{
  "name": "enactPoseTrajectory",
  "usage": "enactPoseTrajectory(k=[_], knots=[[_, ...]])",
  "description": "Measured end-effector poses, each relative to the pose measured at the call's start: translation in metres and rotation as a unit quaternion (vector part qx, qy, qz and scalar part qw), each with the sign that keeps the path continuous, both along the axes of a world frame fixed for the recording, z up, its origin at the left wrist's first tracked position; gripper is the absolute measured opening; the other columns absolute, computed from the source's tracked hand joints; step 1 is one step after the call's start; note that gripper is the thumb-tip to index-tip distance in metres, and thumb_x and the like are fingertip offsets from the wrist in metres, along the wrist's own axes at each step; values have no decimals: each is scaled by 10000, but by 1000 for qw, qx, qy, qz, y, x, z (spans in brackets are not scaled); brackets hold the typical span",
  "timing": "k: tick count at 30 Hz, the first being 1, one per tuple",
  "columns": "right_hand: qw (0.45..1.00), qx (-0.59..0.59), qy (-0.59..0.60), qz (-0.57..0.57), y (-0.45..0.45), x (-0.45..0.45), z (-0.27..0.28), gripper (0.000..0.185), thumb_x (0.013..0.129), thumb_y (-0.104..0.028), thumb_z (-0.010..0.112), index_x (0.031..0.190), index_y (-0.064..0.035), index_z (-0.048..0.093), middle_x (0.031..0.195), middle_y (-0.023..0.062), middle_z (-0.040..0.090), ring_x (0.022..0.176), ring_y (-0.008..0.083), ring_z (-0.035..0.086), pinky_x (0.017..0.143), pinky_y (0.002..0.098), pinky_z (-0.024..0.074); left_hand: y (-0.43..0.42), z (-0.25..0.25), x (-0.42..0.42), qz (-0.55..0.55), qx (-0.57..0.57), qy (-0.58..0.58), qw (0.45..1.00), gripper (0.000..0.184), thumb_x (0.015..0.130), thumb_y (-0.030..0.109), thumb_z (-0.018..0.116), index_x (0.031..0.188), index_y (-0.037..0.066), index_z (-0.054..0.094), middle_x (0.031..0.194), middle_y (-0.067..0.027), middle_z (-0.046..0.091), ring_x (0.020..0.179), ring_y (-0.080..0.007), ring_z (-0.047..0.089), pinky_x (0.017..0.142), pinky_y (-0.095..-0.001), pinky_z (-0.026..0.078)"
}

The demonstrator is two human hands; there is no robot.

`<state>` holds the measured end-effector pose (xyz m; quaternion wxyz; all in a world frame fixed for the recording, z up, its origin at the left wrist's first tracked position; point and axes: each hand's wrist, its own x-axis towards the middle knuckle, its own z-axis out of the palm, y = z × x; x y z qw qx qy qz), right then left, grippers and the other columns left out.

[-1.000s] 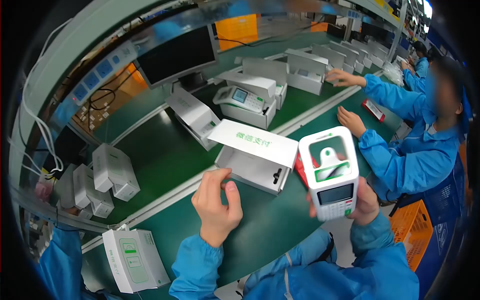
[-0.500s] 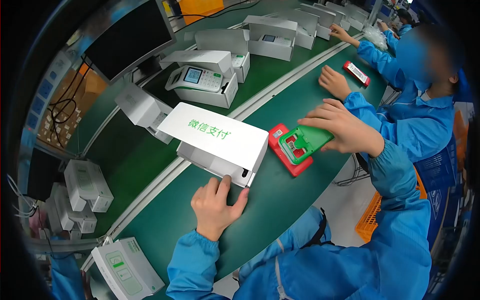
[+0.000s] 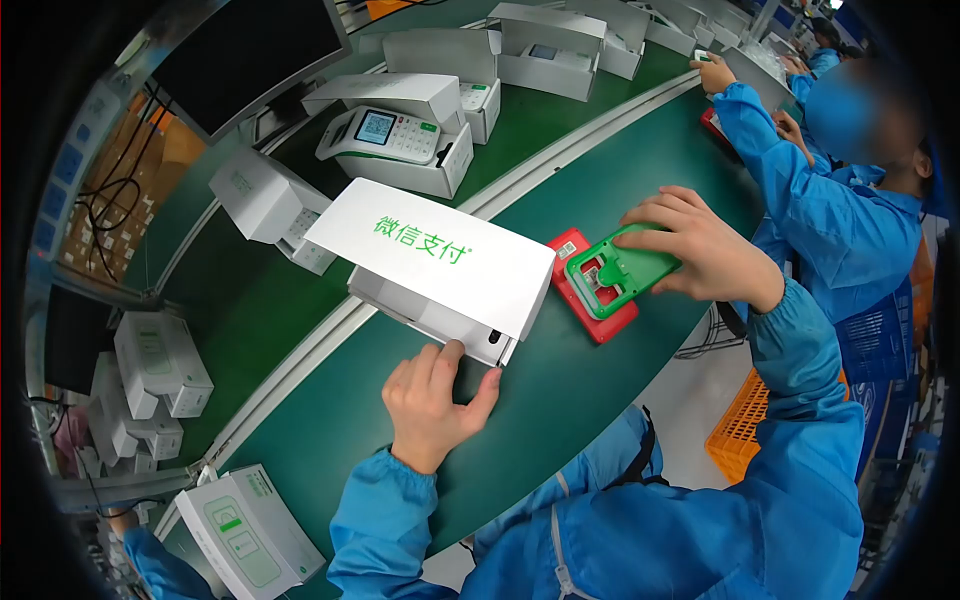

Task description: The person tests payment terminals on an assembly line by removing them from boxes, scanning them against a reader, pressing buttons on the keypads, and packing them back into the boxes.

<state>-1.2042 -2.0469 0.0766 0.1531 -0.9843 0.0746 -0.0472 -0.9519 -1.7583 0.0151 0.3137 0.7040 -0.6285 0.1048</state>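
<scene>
My right hand (image 3: 700, 245) grips a green plastic piece (image 3: 640, 270) with an opening near its lower left end. The green piece lies over a red flat block (image 3: 612, 328) that carries a small white label; I cannot tell whether they touch. My left hand (image 3: 430, 400) is at the near side of a white cardboard box (image 3: 425, 310), fingertips against its front edge and thumb at its right corner, with thumb and index finger apart. The box's lid (image 3: 430, 255), printed with green characters, stands partly raised, and much of the inside is hidden.
A white payment terminal (image 3: 390, 135) with a lit screen rests on an open box behind the rail (image 3: 540, 180). More white boxes (image 3: 545, 50) line the back. A closed box (image 3: 250, 535) stands at lower left. A co-worker's sleeve (image 3: 770, 140) is at right, a monitor (image 3: 250, 60) upper left.
The view has shifted slightly. My right hand still holds the green piece over the red block. At upper right, the co-worker's near hand has moved off the table toward the back boxes.
</scene>
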Motion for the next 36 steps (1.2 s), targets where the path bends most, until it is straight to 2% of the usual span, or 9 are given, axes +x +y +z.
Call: enactPoseTrajectory(k=[4, 7, 8, 13, 18, 24, 31, 33, 36], knots=[[999, 21, 1, -38, -2, -9, 9, 566, 818, -217, 866, 1328, -80, 663, 1314, 130, 648, 1224, 331, 608, 1151, 488, 420, -4, 4, -3, -1, -8, -8, 1000, 390, 755, 244, 861, 996, 30, 641, 678, -68, 507, 540, -236, 500, 506, -360, 396], [746, 613, -161, -204, 12, -27, -35, 500, 1067, -402, 610, 1350, 11, 606, 1247, 187, 699, 1032, 309, 734, 949, 436, 593, -8, 3, -6, -2, 8, 32, 999, 376, 774, 224, 855, 1018, 30, 645, 662, -66, 506, 531, -217, 503, 504, -343, 399], [686, 671, -191, -207, 20, -30, -50, 671, 1136, -524, 336, 1346, 70, 568, 1161, 223, 733, 801, 279, 782, 710, 375, 658, -9, 2, -7, -4, 16, 54, 998, 370, 782, 215, 851, 1027, 28, 645, 655, -66, 506, 528, -208, 504, 503, -335, 399], [571, 750, -230, -241, 77, -30, -38, 666, 1098, -507, 385, 1549, -18, 396, 1138, 290, 728, 741, 345, 782, 666, 415, 678, -13, 0, -10, -5, 44, 204, 978, 352, 848, 165, 815, 1109, 23, 627, 631, -45, 495, 518, -143, 463, 509, -294, 375], [601, 756, -185, -180, 84, -41, -1, 805, 844, -200, 545, 1593, -29, 306, 1270, 309, 673, 968, 367, 767, 839, 467, 660, -16, 2, -13, -3, 58, 221, 974, 328, 891, 141, 775, 1154, 28, 613, 633, -33, 483, 528, -127, 436, 513, -286, 363], [624, 739, -153, -202, 88, -49, 18, 955, 827, -345, 689, 1632, -35, 280, 1288, 295, 673, 936, 334, 777, 833, 445, 653, -21, 12, -19, -9, 58, 208, 976, 315, 907, 144, 758, 1161, 25, 613, 633, -45, 497, 526, -153, 462, 512, -313, 385], [876, 479, -43, -31, 84, -67, 54, 763, 935, -184, 760, 1578, -8, 387, 1197, 168, 716, 986, 257, 747, 857, 376, 572, -24, 21, -23, -15, 94, 218, 971, 392, 879, 254, 778, 1196, 63, 648, 663, -78, 556, 567, -255, 618, 558, -382, 489], [893, 444, -36, 67, 98, -37, 75, 686, 943, -124, 736, 1543, 2, 427, 1169, 213, 702, 980, 387, 727, 861, 413, 564, -25, 11, -20, -37, 79, 223, 971, 403, 880, 266, 780, 1207, 71, 647, 671, -82, 566, 579, -259, 629, 572, -383, 502], [909, 393, -123, 67, 129, 21, 70, 660, 965, -106, 691, 1551, 14, 410, 1273, 246, 618, 1056, 447, 670, 880, 453, 550, -21, 9, -17, -97, 111, 269, 952, 407, 852, 221, 825, 1180, 53, 652, 1035, -154, 707, 895, -301, 703, 769, -433, 555]])
